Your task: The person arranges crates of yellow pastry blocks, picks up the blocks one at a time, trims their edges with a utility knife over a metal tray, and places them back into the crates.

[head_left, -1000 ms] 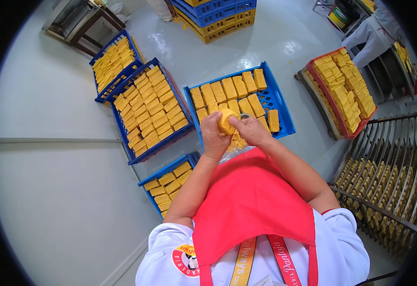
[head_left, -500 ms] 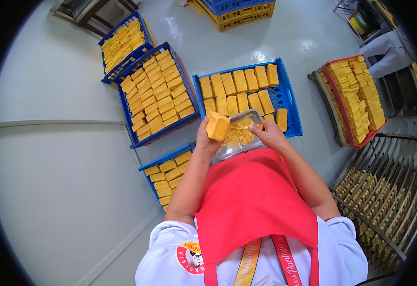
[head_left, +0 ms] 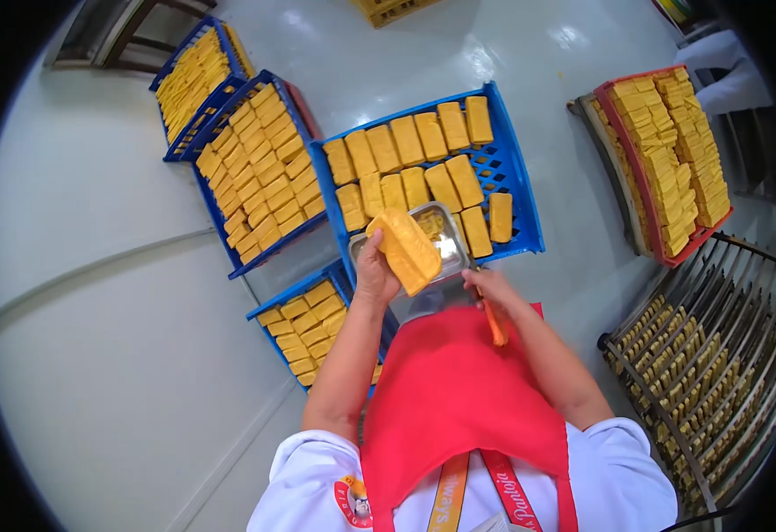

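Observation:
My left hand (head_left: 377,277) is closed round one side of a yellow bread loaf (head_left: 408,251), which is tilted with a long face towards me. Closed round an orange-handled knife (head_left: 497,329) is my right hand (head_left: 491,288); the handle points back towards the apron and the thin dark blade is partly hidden by the fingers. Below the loaf, a shallow rectangular container (head_left: 452,244) holds yellow shavings (head_left: 431,223). The loaf covers part of it. Just beyond, a blue crate (head_left: 521,213) carries rows of similar loaves.
To the left stand a stacked dark blue crate (head_left: 268,253) of loaves, another blue crate (head_left: 252,314) nearer me, and one with thin strips (head_left: 194,84). On the right are a red crate (head_left: 640,191) of yellow pieces, a metal rack (head_left: 671,426) and a person's white-clothed leg (head_left: 732,75).
The loaf has been turned to show a long face. My right hand has moved back from over the container, and the knife handle now points towards me. The view has shifted.

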`<move>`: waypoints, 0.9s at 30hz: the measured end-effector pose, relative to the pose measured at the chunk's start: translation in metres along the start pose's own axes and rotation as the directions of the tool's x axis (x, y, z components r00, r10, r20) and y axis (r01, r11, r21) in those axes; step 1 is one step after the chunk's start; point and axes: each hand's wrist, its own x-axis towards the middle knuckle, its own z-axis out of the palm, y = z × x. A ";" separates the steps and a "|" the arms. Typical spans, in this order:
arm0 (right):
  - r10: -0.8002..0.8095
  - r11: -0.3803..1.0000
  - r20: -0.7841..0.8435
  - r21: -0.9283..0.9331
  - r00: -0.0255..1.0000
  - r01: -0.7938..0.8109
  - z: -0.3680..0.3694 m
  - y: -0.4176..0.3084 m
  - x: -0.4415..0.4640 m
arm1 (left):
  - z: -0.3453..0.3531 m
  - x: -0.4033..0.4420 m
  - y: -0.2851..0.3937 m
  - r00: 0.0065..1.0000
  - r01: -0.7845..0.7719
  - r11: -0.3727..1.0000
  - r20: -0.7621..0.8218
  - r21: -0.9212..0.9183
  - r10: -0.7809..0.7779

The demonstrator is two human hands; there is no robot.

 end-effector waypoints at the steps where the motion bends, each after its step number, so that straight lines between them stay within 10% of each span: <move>1: 0.005 1.000 -0.005 0.020 1.000 -0.005 -0.011 0.013 0.010 | 0.004 0.012 -0.008 0.999 0.033 0.999 -0.005 -0.002 -0.033; 3: 0.273 0.893 0.128 0.336 0.953 -0.301 -0.030 0.040 0.031 | 0.003 0.046 -0.027 0.988 0.145 0.989 0.057 -0.036 -0.143; 12: 0.223 0.577 0.442 0.659 0.869 -0.483 -0.065 0.151 0.068 | 0.034 0.251 -0.146 0.997 -0.016 0.749 -0.041 0.663 0.058; 14: 0.208 0.527 0.498 0.668 0.842 -0.525 -0.070 0.172 0.072 | 0.023 0.291 -0.169 0.979 -0.174 0.612 0.066 0.772 0.195; 16: 0.166 0.411 0.504 0.746 0.847 -0.524 -0.071 0.176 0.070 | 0.020 0.310 -0.169 0.970 0.035 -0.074 -0.016 0.997 0.241; 18: 0.140 0.369 0.531 0.756 0.836 -0.541 -0.071 0.178 0.071 | 0.015 0.307 -0.153 0.970 -0.091 -0.267 0.146 0.959 0.193; 21: 0.079 0.348 0.515 0.788 0.854 -0.508 -0.067 0.179 0.073 | -0.012 0.303 -0.096 0.865 -0.168 -0.198 0.240 0.966 0.440; 24: 0.125 0.361 0.512 0.774 0.850 -0.520 -0.061 0.182 0.075 | -0.073 0.305 -0.012 0.608 0.007 -0.339 0.265 0.941 0.749; 27: 0.129 0.370 0.514 0.769 0.848 -0.522 -0.056 0.186 0.074 | -0.122 0.298 0.065 0.578 0.418 -0.368 0.070 0.830 0.813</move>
